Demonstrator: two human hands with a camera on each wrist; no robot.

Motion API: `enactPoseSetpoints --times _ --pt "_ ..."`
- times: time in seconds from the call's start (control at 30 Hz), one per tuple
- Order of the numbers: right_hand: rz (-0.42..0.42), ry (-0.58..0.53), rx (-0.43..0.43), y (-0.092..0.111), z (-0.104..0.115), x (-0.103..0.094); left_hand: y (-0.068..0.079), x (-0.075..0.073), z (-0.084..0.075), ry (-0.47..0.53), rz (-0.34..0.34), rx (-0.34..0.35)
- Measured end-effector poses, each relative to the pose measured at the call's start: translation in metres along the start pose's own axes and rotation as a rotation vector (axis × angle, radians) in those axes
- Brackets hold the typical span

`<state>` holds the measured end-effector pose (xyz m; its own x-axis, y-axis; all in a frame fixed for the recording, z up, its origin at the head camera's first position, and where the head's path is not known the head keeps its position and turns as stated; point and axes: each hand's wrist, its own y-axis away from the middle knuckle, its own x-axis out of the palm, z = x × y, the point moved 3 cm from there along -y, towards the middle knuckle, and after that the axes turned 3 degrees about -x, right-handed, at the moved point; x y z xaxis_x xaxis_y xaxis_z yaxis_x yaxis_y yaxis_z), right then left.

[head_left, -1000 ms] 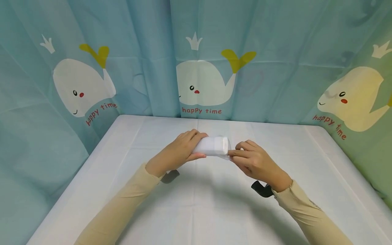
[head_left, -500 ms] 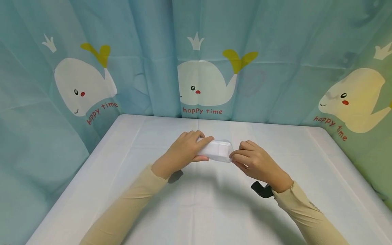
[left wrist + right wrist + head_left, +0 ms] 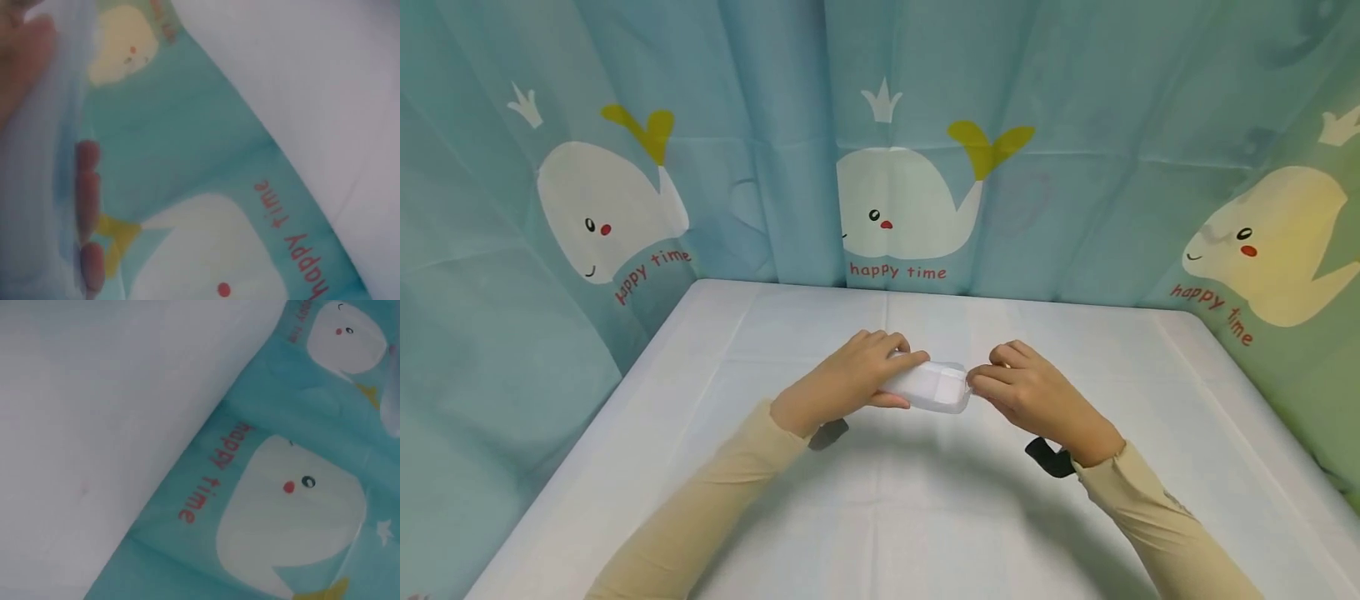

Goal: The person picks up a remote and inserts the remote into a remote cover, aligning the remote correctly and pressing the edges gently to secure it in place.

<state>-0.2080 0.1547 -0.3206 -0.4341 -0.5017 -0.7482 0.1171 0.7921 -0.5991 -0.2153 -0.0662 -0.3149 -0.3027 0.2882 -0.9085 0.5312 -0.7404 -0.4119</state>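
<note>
A white, oblong plastic case (image 3: 936,387) with rounded corners and a see-through end is held in the air over the table. My left hand (image 3: 857,375) grips its left part, thumb on the near side and fingers over the far side. At its right end, my right hand (image 3: 1037,400) pinches the edge with curled fingertips. In the left wrist view the case (image 3: 37,206) fills the left side, blurred, with fingertips (image 3: 87,194) showing past its edge. The right wrist view catches just a pale corner of the case (image 3: 390,406); the right hand is out of that frame.
A white-covered table (image 3: 880,517) lies under both hands. Behind it and at the sides hangs a blue-green curtain (image 3: 790,167) printed with white whales. Dark camera straps, such as the black one (image 3: 1049,458), hang below the wrists.
The case has tilted, its right end swinging down and towards me, and it has shifted slightly right with the left hand. The right hand stays at its end, fingertips still pinching.
</note>
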Motion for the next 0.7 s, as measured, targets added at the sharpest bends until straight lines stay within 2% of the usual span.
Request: enactPoseSetpoints --times 0.13,0.3,0.4,0.47,0.57,0.63,0.7 --pt "-0.057 0.052 -0.035 -0.002 0.003 0.002 0.001 0.004 -0.003 -0.062 0.000 -0.008" --pt "-0.170 0.075 -0.108 -0.005 0.013 -0.001 0.001 0.005 -0.007 -0.132 -0.033 -0.068" --pt "-0.241 0.036 -0.083 -0.006 0.015 -0.006 0.001 0.006 -0.008 -0.129 -0.050 -0.099" --pt "-0.285 -0.055 0.006 -0.005 0.011 -0.009 0.002 0.007 -0.008 -0.112 -0.070 -0.117" --pt "-0.295 -0.246 0.231 -0.003 0.002 -0.011 0.003 0.009 -0.007 -0.077 -0.122 -0.135" --pt "-0.221 -0.331 0.378 -0.001 -0.002 -0.008 0.003 0.011 -0.008 -0.048 -0.177 -0.135" --pt "-0.112 -0.360 0.480 0.000 -0.003 -0.001 0.002 0.012 -0.010 -0.036 -0.238 -0.121"
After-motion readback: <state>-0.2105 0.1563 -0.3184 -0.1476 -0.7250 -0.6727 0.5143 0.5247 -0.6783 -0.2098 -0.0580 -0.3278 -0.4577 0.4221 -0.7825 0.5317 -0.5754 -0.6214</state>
